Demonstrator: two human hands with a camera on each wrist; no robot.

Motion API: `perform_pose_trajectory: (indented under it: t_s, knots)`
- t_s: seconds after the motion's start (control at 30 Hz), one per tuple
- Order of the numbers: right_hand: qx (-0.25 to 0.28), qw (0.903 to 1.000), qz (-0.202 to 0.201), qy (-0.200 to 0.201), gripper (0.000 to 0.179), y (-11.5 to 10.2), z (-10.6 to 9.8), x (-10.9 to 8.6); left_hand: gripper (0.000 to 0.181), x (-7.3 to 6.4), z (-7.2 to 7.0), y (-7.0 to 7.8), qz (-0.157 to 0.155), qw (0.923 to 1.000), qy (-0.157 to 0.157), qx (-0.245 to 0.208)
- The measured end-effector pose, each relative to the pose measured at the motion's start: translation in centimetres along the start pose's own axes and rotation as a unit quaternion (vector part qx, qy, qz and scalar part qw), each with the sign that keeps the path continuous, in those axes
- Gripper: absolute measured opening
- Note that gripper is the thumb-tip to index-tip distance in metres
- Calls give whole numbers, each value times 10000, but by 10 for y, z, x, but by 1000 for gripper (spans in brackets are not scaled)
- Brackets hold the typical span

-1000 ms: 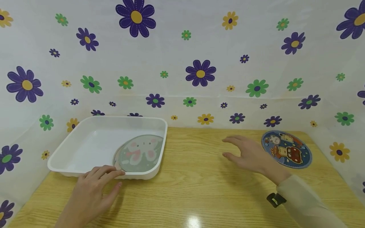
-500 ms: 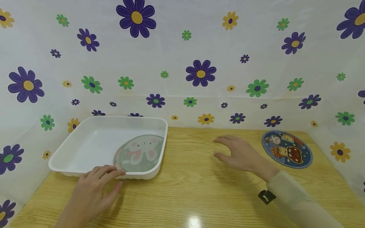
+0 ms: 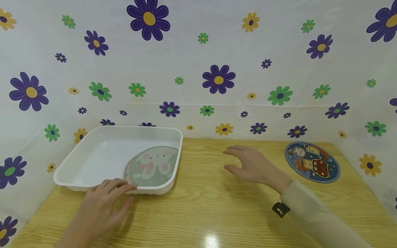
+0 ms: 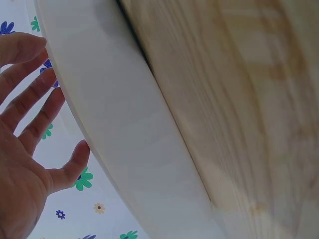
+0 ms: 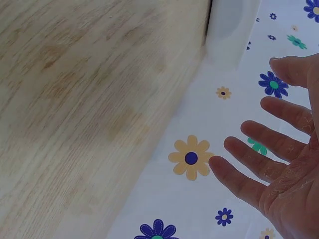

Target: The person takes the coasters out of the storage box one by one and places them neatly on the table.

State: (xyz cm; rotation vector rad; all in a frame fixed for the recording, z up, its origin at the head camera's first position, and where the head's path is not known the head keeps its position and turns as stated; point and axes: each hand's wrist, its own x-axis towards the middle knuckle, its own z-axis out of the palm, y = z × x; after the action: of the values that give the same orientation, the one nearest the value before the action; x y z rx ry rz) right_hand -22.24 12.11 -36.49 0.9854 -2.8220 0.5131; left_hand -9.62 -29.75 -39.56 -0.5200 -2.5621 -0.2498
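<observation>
My left hand (image 3: 103, 205) rests its fingertips on the near rim of a white plastic tray (image 3: 93, 156), thumb held apart below the rim. In the left wrist view, the fingers (image 4: 37, 122) reach the tray's edge from behind. Inside the tray's right end lies a round grey-green mat (image 3: 155, 167) with a white rabbit on it, its right edge hidden by the tray wall. My right hand (image 3: 249, 164) hovers over the wooden table, between the tray and a round blue mat (image 3: 312, 162) with cartoon animals and a red car. Its fingers are spread and hold nothing.
The light wood table (image 3: 198, 213) ends at a white cloth (image 3: 186, 62) printed with purple, green and yellow flowers, which rises behind and at both sides. A beige sleeve (image 3: 319, 210) with a small black device (image 3: 281, 209) covers the right forearm.
My right hand has moved left over the table, away from the blue mat and towards the tray. The left hand, the tray and both mats stay in place.
</observation>
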Motion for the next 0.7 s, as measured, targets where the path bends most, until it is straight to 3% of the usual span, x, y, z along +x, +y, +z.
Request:
perform_pose_trajectory:
  t_s: [0.7]
  knots:
    - [295,9984,-468,-74,46,-15,10,30,35,4,-1,-2,171,9990,-357,196]
